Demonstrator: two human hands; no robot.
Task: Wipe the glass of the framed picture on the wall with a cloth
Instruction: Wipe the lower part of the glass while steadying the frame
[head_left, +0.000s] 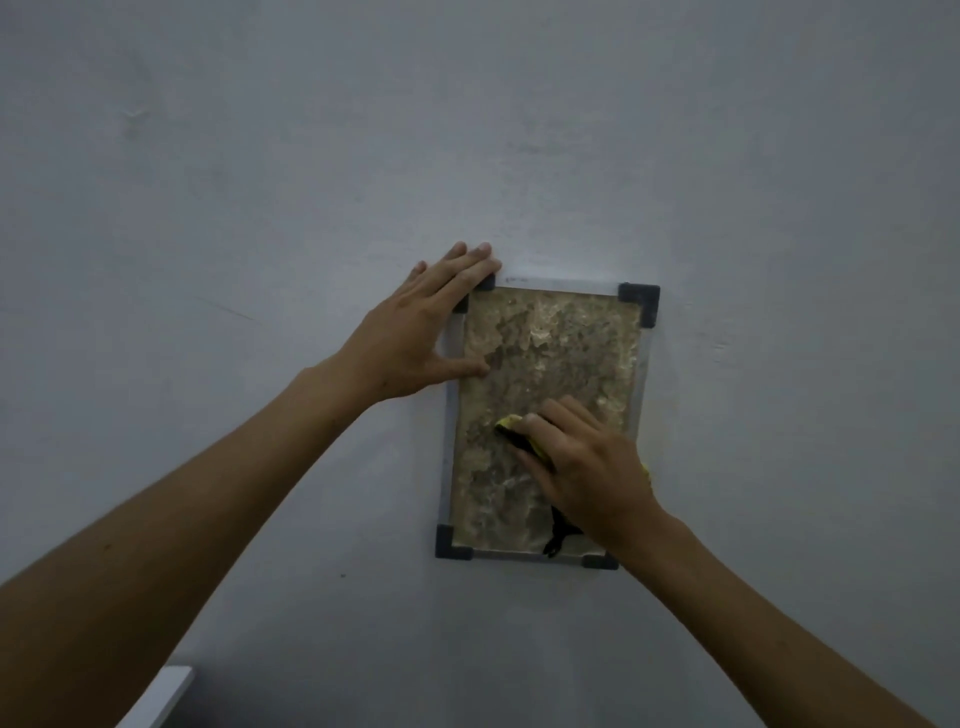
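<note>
A framed picture (550, 358) hangs on the pale wall, with a thin silver frame, dark corner caps and a mottled brown-gold image behind glass. My left hand (421, 332) lies flat over its top left corner, fingers spread, thumb on the glass. My right hand (587, 467) presses a yellow cloth (511, 426) with a dark patch against the lower right part of the glass. Most of the cloth is hidden under the hand; a yellow bit shows at the frame's right edge. The frame's lower right corner is partly covered by my wrist.
The bare grey-white wall (519, 130) fills the view around the picture. A white ledge or board (161, 696) juts in at the bottom left, below my left forearm.
</note>
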